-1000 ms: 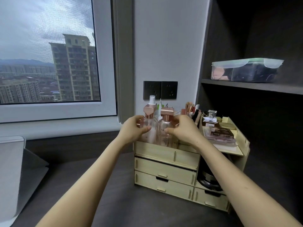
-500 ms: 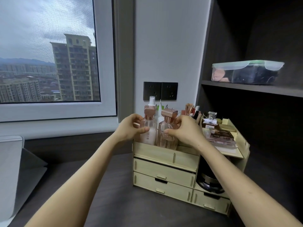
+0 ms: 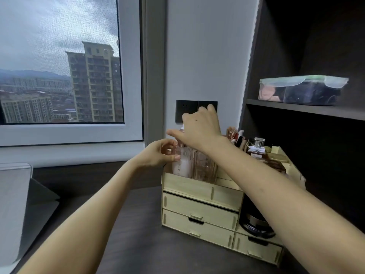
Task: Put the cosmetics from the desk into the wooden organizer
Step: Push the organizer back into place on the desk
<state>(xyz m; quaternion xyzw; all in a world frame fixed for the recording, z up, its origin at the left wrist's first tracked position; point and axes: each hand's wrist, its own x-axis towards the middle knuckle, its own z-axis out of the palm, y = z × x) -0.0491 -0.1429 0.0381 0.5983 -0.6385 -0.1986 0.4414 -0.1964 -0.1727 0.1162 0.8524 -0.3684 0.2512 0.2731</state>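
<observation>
The wooden organizer (image 3: 197, 194) stands on the dark desk against the wall. Two clear pink bottles stand upright in its top left compartment. My left hand (image 3: 158, 153) is pinched on the left pink bottle (image 3: 180, 163) at its shoulder. The right pink bottle (image 3: 205, 169) stands beside it, partly behind my right forearm. My right hand (image 3: 199, 127) hovers over the bottle tops with thumb and fingers spread, hiding the caps. Only the tip of a white spray bottle (image 3: 182, 126) shows behind it.
Brushes and lipsticks (image 3: 234, 135), a perfume bottle (image 3: 258, 145) and a palette (image 3: 276, 165) fill the organizer's right side, and a black round item (image 3: 254, 224) sits in its lower niche. A lidded plastic box (image 3: 302, 89) rests on the shelf. A grey stand (image 3: 13, 204) is at left.
My right hand let go of the right pink bottle and rose above the bottle tops toward the wall sockets. My left hand stayed on the left bottle. The view moved closer.
</observation>
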